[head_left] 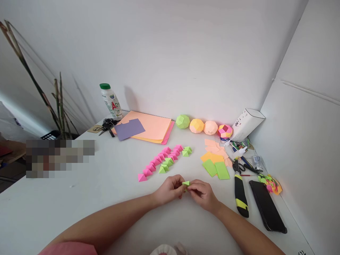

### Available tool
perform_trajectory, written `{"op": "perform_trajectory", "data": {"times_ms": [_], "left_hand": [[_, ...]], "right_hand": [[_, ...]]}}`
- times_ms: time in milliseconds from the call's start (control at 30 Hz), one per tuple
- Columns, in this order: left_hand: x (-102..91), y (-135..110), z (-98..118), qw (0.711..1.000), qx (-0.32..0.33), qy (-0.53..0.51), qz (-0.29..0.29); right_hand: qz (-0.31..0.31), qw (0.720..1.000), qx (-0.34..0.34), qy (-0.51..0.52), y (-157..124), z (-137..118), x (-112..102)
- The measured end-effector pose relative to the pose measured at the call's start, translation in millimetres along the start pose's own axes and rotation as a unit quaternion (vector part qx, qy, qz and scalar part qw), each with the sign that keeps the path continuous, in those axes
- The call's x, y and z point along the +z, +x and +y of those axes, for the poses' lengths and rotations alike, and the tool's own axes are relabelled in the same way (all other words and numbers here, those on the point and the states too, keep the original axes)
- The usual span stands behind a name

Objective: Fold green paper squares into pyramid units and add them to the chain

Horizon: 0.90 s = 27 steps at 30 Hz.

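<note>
Your left hand (171, 189) and right hand (204, 195) are pinching a green folded-paper piece (186, 183) at six o'clock, seemingly steadying its folds.

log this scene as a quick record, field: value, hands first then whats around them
left hand: pinching a small green folded piece
right hand: holding the same piece from the other side
beyond hands: pink folded pieces in slanting lines, green folded pieces beside them
paper slips: green slips overlapping orange slips
by the wall: four faceted paper balls in a row
far right: black-and-yellow cutter, black phone
</note>
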State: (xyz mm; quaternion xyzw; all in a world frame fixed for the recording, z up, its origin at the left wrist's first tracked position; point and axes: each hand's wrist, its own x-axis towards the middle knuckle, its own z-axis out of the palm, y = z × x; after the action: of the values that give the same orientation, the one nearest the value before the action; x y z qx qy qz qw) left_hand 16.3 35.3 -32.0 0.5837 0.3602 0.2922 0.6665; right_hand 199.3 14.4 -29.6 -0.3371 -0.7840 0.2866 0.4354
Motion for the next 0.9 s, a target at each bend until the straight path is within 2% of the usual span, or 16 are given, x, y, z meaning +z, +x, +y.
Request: {"op": "perform_trajectory", "data": {"times_ms": [267,567,900], "left_hand": [[-1.3,1.3,-2.4,1.0,0.008,-0.001,-0.009],[-1.7,1.8,-3.6,0.999,0.02,0.008,-0.027],[-1.0,-0.7,6.4,0.998,0.01,0.047,-0.027]], "right_hand": [[-0.002,1.0,0.002,-0.006,-0.4,0.6,0.2],[0.005,0.998,0.055,-0.024,-3.7,4.2,-0.4],[0.038,0.997,0.073,0.001,-1.4,0.5,0.1]]}}
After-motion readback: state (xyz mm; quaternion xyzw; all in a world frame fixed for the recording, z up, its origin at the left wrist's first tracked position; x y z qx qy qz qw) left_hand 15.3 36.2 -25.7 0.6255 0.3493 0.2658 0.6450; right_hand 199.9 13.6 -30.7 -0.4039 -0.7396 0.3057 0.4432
